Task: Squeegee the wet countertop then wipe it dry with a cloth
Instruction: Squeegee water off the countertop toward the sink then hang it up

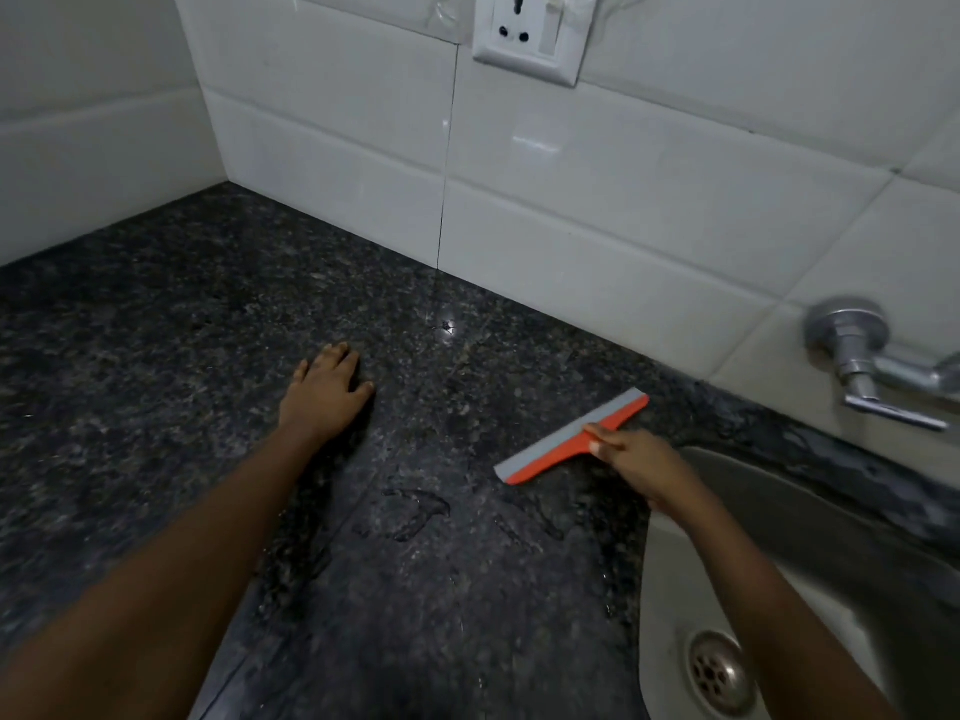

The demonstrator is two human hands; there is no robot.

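The left hand (326, 389) is resting flat, fingers spread, on the wet countertop (156, 356). Puddles (410, 517) are lying near centre. The right hand (631, 459) is gripping the orange squeegee (566, 439), blade down just beside the sink (779, 553). Squeegeeing is apparently underway; the next stroke probably calls for pushing water sinkward.

Legible text, labels, brands, numbers, signs: none. Wall socket (530, 36), squeegee (571, 439), tap (862, 366), tiles (597, 200) and countertop (156, 356) carry no readable markings.
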